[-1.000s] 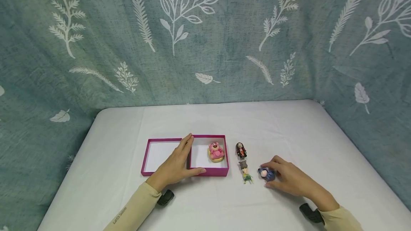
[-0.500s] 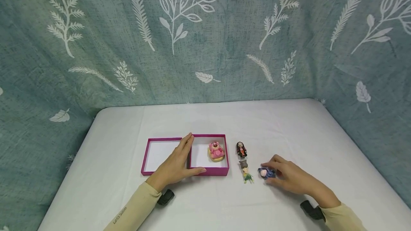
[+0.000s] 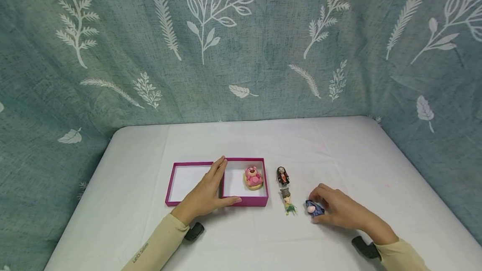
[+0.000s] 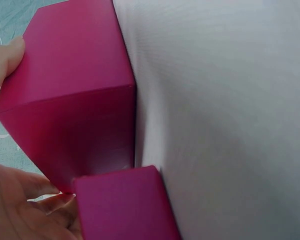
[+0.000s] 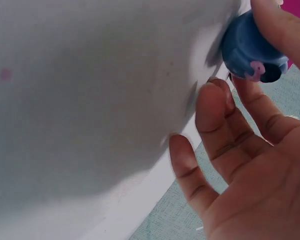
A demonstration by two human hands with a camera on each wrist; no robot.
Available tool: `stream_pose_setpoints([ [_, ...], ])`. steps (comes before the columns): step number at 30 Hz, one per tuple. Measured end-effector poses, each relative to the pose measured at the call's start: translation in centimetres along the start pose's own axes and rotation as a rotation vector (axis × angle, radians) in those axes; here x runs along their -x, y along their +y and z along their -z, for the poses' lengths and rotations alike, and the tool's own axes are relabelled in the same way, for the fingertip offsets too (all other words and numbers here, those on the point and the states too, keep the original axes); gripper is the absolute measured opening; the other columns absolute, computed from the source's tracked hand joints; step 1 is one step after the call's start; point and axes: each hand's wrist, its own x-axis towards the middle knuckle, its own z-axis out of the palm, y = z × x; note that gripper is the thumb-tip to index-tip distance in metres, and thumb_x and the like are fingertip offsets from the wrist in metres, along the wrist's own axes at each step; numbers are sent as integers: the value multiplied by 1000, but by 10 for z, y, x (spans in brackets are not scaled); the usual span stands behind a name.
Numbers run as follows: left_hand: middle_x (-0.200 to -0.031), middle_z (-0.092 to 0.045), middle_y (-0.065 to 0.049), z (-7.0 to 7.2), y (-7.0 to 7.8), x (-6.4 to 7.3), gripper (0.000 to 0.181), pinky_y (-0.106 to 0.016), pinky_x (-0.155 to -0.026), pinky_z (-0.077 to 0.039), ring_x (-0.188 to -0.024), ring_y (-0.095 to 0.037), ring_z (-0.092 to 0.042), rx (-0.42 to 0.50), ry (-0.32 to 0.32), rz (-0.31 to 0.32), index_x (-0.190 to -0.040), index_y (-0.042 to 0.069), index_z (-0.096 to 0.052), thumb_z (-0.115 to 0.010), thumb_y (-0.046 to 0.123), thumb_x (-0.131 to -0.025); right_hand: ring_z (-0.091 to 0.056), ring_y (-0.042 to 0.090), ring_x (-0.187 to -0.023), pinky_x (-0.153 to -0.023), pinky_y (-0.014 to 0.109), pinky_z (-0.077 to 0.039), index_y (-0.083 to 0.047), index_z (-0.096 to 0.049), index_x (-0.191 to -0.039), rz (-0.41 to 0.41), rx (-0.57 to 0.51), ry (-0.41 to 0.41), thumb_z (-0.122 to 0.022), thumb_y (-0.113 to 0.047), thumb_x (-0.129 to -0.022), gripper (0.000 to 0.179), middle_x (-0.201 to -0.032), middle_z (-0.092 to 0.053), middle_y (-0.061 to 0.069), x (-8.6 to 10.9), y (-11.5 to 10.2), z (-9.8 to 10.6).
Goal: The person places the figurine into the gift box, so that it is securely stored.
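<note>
My left hand (image 3: 203,191) lies against the magenta box (image 3: 253,201), fingers straight along its left side and thumb on the front wall. In the left wrist view the box's magenta walls (image 4: 75,50) stand between thumb and fingers. Inside sits a pink bear figurine (image 3: 253,177) with a yellow base. My right hand (image 3: 340,210) pinches a small blue donkey figurine (image 3: 314,208) between thumb and forefinger, low over the white table. The right wrist view shows its rounded blue body (image 5: 247,45) with a pink bow and dark tail tip; the other fingers are loosely bent.
A shallow magenta-rimmed lid (image 3: 184,183) with a white inside lies left of the box, partly behind the left hand. Between box and right hand lie a dark-haired figurine (image 3: 283,176) and a grey-hatted one with a green skirt (image 3: 288,202). A patterned green curtain (image 3: 263,74) hangs behind.
The blue donkey figurine has turned in the right hand's fingers and shifted slightly right and nearer. The left hand, box and other figurines stay in place.
</note>
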Motion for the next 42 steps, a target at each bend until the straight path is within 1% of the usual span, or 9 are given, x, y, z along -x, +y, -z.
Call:
stream_pose_setpoints([
  [4, -165, -11, -8, 0, -1, 0, 115, -48, -118, -29, -149, -26, -23, 4, 2, -3, -158, 9, -10, -66, 70, -78, -51, 0, -82, -67, 22, -47, -11, -59, -112, -4, -24, -11, -83, -31, -77, 47, -102, -62, -6, 0, 0, -1],
  [7, -165, -11, -7, 0, -1, 0, 115, -47, -118, -29, -149, -26, -23, 3, 1, 0, -158, 10, -10, -65, 71, -78, -50, 0, -81, -66, 22, -47, -10, -58, -117, -8, -49, -27, -82, -29, -79, 49, -101, -62, -7, 0, -1, -1],
  [12, -165, -11, -7, 0, -1, 1, 115, -48, -118, -29, -149, -26, -22, -2, 0, 3, -158, 10, -10, -65, 72, -78, -48, 0, -80, -64, 20, -43, -11, -60, -121, 12, -35, -25, -81, -29, -80, 50, -98, -58, -10, 1, -4, 0],
  [15, -165, -11, -6, 0, 0, 1, 115, -48, -118, -29, -149, -26, -22, -3, 1, 4, -158, 10, -10, -65, 71, -78, -49, -1, -81, -66, 20, -44, -13, -61, -121, 9, 0, -9, -81, -28, -80, 49, -103, -61, -10, 1, -6, 2],
  [19, -165, -10, -5, 1, 0, 1, 115, -47, -118, -28, -149, -26, -22, -5, 0, 5, -158, 10, -10, -65, 71, -78, -48, 1, -78, -64, 19, -43, -12, -62, -123, 2, 12, 9, -81, -24, -81, 49, -106, -63, -8, 1, -7, 5],
  [26, -165, -10, -6, 1, 0, 1, 115, -47, -118, -28, -149, -26, -22, -5, -1, 3, -158, 9, -10, -66, 71, -78, -46, 3, -73, -60, 18, -39, -10, -63, -123, -2, 8, 16, -81, -26, -81, 49, -101, -61, -11, 0, -8, 9],
  [32, -165, -9, -4, 1, 1, 1, 115, -46, -118, -28, -150, -25, -22, -1, -5, 7, -158, 10, -10, -66, 71, -78, -46, 3, -74, -60, 19, -39, -9, -63, -123, -1, 4, 13, -81, -27, -81, 49, -103, -62, -9, 1, -8, 10],
  [38, -165, -10, -4, 1, 1, 1, 115, -46, -118, -28, -149, -26, -22, 3, -1, 5, -158, 10, -10, -66, 70, -78, -47, 2, -75, -61, 18, -41, -9, -62, -124, -21, 0, -1, -80, -25, -82, 49, -108, -64, -6, 0, -9, 9],
  [42, -165, -10, -5, 1, 0, 1, 115, -46, -118, -29, -149, -26, -23, 5, 3, 3, -158, 10, -10, -66, 71, -78, -48, 3, -73, -61, 18, -41, -8, -62, -124, 3, 0, 7, -81, -24, -81, 49, -107, -65, -5, -1, -10, 11],
])
